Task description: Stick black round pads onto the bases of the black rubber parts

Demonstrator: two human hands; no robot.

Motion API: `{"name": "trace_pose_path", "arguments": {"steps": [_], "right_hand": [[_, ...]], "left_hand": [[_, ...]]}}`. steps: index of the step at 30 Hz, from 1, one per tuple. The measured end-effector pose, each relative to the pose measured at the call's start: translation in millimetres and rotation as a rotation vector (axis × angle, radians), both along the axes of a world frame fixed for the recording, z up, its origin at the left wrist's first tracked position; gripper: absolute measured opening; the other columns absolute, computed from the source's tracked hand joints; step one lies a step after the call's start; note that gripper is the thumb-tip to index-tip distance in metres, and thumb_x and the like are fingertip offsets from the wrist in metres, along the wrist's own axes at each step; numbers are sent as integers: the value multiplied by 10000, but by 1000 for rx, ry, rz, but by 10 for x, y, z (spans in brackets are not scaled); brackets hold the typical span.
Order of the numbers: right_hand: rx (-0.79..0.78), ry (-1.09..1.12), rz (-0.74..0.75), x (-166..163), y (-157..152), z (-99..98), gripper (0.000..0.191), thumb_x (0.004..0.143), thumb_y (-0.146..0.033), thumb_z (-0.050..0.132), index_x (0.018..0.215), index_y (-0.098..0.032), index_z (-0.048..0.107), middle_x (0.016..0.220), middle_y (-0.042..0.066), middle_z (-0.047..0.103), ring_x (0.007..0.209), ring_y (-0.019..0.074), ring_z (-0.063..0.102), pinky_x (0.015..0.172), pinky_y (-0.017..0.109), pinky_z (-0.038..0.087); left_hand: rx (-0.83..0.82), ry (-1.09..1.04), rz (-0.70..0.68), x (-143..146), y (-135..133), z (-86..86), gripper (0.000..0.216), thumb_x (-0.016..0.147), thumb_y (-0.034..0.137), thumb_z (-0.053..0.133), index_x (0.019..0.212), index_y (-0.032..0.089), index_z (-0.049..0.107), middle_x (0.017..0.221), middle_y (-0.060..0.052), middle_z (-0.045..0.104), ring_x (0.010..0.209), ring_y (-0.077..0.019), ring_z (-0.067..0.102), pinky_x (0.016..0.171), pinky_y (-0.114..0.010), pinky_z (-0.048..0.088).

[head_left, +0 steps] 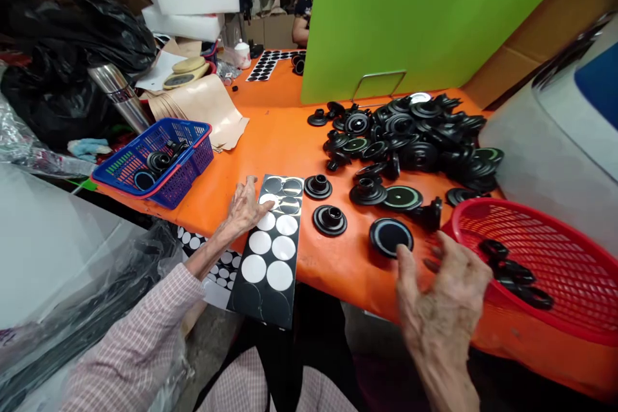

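Note:
My left hand lies at the upper left edge of a black sheet of round stickers, its thumb stretched over the circles. White circles show in several rows, with dark glossy ones at the top. Over the orange table my right hand is open, thumb and fingers apart. Its thumb tip overlaps the edge of a black disc with a pale ring; whether they touch I cannot tell. Two black stepped round knobs, a nearer one and a farther one, stand stem up beside the sheet.
A large heap of black round parts lies before a green board. On the right sits a red basket with a few black pieces. At left are a blue basket, a steel flask and brown paper. Behind, a person's arm shows.

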State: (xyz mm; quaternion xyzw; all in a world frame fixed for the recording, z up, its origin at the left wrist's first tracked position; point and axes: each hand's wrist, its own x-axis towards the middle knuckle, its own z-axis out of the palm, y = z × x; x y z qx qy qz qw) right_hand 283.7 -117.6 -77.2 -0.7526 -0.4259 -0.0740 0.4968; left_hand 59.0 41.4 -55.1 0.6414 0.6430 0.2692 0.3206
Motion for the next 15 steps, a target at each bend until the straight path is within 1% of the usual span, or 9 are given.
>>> {"name": "trace_pose_path", "arguments": {"steps": [1, 2, 3, 4, 6, 8, 10, 13, 15], "right_hand": [[17, -108, 53, -105, 23, 7, 397, 880, -479, 551, 1156, -202, 623, 1091, 183, 630, 1038, 322, 591, 918, 539, 465], [21, -157, 138, -253, 53, -2, 354, 917, -424, 510, 1180, -209, 612, 1114, 179, 630, 1075, 310, 587, 933, 528, 474], [4, -139, 280, -427, 92, -31, 326, 955, -357, 443, 1211, -217, 589, 1129, 155, 637, 1074, 283, 603, 917, 512, 504], [-51, -82, 401, -608, 137, -78, 355, 980, -324, 376, 1276, -214, 539, 1227, 148, 604, 1143, 271, 581, 936, 518, 509], [-115, -19, 506, -916, 238, -202, 403, 985, -336, 368, 1339, -178, 480, 1339, 169, 537, 1250, 277, 516, 960, 518, 510], [-159, 34, 542, -1084, 333, -312, 428, 977, -344, 387, 1345, -145, 477, 1357, 188, 522, 1285, 287, 486, 992, 524, 490], [-178, 73, 541, -1108, 407, -353, 426, 973, -330, 386, 1333, -130, 494, 1358, 193, 525, 1289, 292, 478, 1020, 537, 461], [-167, 99, 514, -1017, 483, -279, 428, 967, -330, 395, 1313, -108, 514, 1327, 196, 551, 1260, 295, 492, 1025, 552, 439], [-142, 101, 494, -960, 521, -194, 419, 959, -353, 424, 1272, -101, 544, 1266, 194, 587, 1206, 295, 520, 1002, 549, 451]], "left_hand": [[-10, -29, 17, 6, 49, -32, 593, 586, 285, 786, 1115, 164, 549, 1010, -138, 592, 1092, -370, 520, 932, -468, 374], [-24, -65, 40, 9, 82, -57, 584, 555, 244, 789, 1081, 171, 547, 930, -105, 596, 1026, -339, 542, 888, -431, 391], [-57, -126, 63, 9, 99, -74, 576, 530, 210, 788, 1050, 182, 543, 841, -63, 591, 949, -298, 557, 838, -390, 402], [-111, -206, 79, 6, 101, -80, 563, 514, 188, 787, 1021, 190, 541, 753, -21, 574, 859, -254, 560, 784, -350, 405], [-252, -360, 66, 1, 70, -64, 473, 531, 200, 777, 953, 183, 562, 639, 24, 541, 691, -180, 533, 674, -294, 392], [-375, -515, -13, 7, 1, -25, 353, 576, 261, 767, 868, 155, 600, 631, 10, 570, 614, -142, 523, 617, -269, 391], [-434, -710, -114, 25, -85, 17, 311, 598, 308, 778, 809, 133, 632, 693, -26, 634, 631, -135, 562, 633, -263, 425], [-470, -985, -183, 60, -201, 48, 322, 598, 300, 826, 817, 127, 664, 764, -34, 688, 690, -126, 603, 721, -257, 465], [-491, -1051, -184, 74, -251, 41, 307, 630, 299, 826, 841, 129, 681, 783, -31, 702, 699, -116, 611, 744, -248, 475]]}}
